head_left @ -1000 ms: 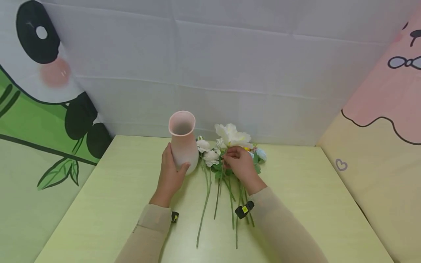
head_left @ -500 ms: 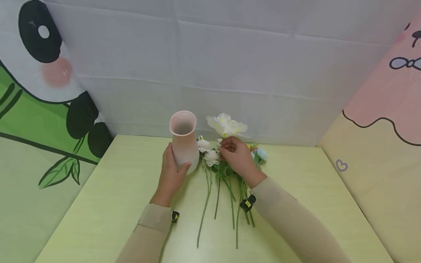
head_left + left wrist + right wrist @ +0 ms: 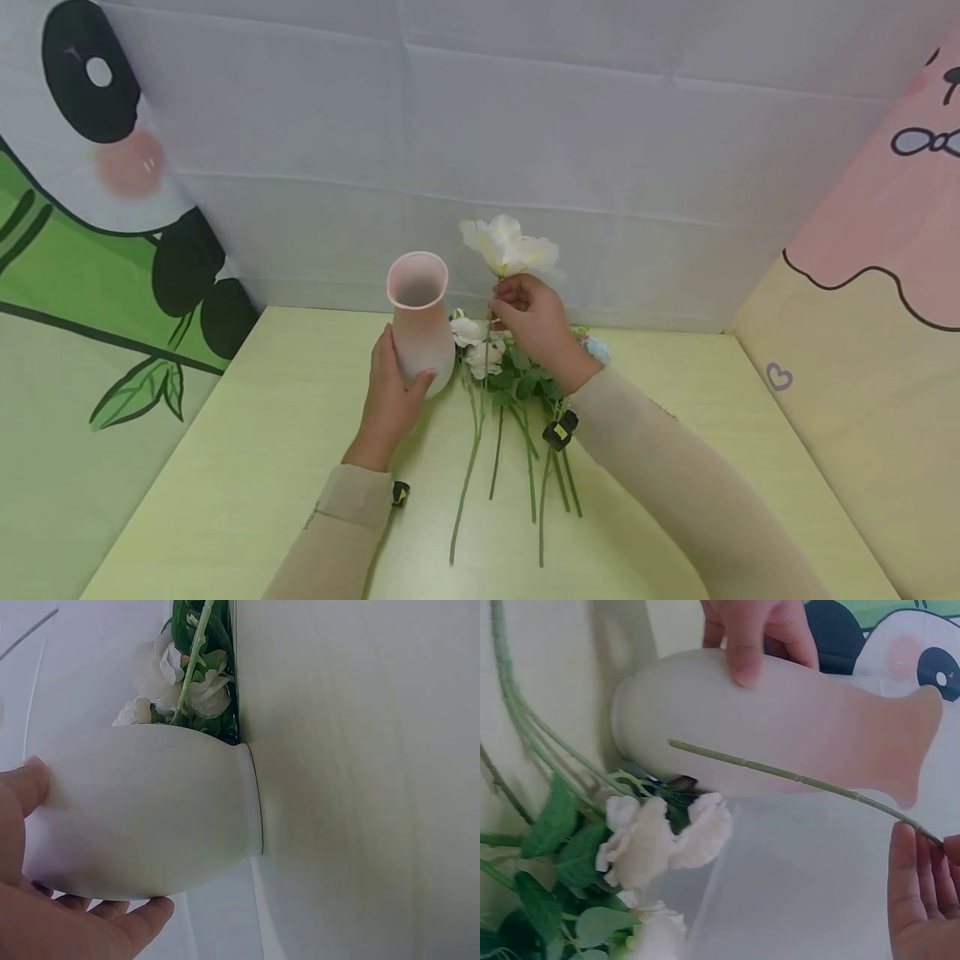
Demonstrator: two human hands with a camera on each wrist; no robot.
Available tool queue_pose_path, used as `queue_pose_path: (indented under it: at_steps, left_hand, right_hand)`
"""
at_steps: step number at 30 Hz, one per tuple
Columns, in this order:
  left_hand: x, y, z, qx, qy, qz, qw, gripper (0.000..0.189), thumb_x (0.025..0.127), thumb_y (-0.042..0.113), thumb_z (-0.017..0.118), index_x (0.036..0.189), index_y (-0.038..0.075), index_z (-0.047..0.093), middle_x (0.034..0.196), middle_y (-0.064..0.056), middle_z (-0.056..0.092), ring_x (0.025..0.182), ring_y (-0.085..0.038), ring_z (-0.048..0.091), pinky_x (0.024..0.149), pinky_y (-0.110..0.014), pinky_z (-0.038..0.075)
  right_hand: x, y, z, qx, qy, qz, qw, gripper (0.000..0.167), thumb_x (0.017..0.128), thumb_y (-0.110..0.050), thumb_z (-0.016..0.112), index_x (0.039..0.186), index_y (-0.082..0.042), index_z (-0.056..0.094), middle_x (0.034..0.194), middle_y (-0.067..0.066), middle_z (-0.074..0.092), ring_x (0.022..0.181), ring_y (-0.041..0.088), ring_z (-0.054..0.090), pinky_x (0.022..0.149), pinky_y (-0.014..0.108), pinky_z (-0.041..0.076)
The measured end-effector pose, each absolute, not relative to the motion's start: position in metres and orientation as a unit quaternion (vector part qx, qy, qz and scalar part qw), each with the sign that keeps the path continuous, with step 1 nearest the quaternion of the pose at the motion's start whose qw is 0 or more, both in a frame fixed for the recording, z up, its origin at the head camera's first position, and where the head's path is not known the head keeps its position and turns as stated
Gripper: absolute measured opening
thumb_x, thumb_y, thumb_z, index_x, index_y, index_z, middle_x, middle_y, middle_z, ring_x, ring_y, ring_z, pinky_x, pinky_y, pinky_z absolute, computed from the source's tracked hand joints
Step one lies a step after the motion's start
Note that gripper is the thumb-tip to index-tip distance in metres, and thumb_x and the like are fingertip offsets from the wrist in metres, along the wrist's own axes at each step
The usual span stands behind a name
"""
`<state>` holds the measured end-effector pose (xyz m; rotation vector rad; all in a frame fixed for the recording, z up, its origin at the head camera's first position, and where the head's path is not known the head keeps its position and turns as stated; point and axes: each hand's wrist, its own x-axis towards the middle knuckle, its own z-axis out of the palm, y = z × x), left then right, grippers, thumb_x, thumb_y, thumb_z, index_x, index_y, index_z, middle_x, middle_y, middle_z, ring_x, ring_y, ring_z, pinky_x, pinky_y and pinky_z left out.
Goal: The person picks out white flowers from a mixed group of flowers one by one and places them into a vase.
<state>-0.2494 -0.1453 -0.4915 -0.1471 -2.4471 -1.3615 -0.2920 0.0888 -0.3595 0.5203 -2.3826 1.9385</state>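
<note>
A pink-to-white vase (image 3: pixel 422 346) stands upright on the table, its wide mouth facing up. My left hand (image 3: pixel 392 396) grips its side, thumb in front, as the left wrist view also shows around the pale vase body (image 3: pixel 150 810). To the right of the vase, my right hand (image 3: pixel 536 321) pinches the stem of a large white artificial flower (image 3: pixel 508 246) just under the bloom. The flower is held upright above the other flowers. In the right wrist view its green stem (image 3: pixel 795 778) hangs down in front of the vase, bare end free.
Several artificial flowers lie beside the vase, with white blooms (image 3: pixel 483 357), green leaves (image 3: pixel 525 383) and a light blue bloom (image 3: pixel 597 350). Their stems (image 3: pixel 465 492) point toward the table's near edge. A white cloth wall (image 3: pixel 510 125) rises behind the table (image 3: pixel 262 483).
My right hand has lifted the large white flower up from the pile and slightly left, toward the vase. My left hand and the vase have stayed in place.
</note>
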Motion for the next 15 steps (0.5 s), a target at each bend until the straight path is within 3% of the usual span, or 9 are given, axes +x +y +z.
queue_pose_path:
  at_steps: [7,15]
  left_hand:
    - [-0.248,-0.146,-0.492,-0.049,-0.862,-0.478,0.163,0.1,0.099,0.026,0.072,0.167,0.016,0.0,0.166,-0.018,0.017,0.148,-0.04,0.029,0.114,-0.061,0.03]
    - [-0.248,-0.146,-0.49,-0.053,-0.861,-0.477,0.17,0.098,0.098,0.022,0.074,0.166,0.011,0.004,0.165,-0.019,0.019,0.147,-0.041,0.03,0.114,-0.063,0.031]
  right_hand:
    - [-0.303,0.082,-0.337,0.143,-0.739,0.657,0.044,0.021,0.102,-0.005,0.062,0.122,0.001,0.059,0.107,0.014,0.061,0.093,0.027,0.068,0.082,0.039,0.06]
    - [-0.313,0.078,-0.313,0.128,-0.691,0.709,0.063,0.02,0.101,-0.002,0.065,0.12,0.001,0.059,0.108,0.015,0.063,0.094,0.027,0.068,0.081,0.038,0.06]
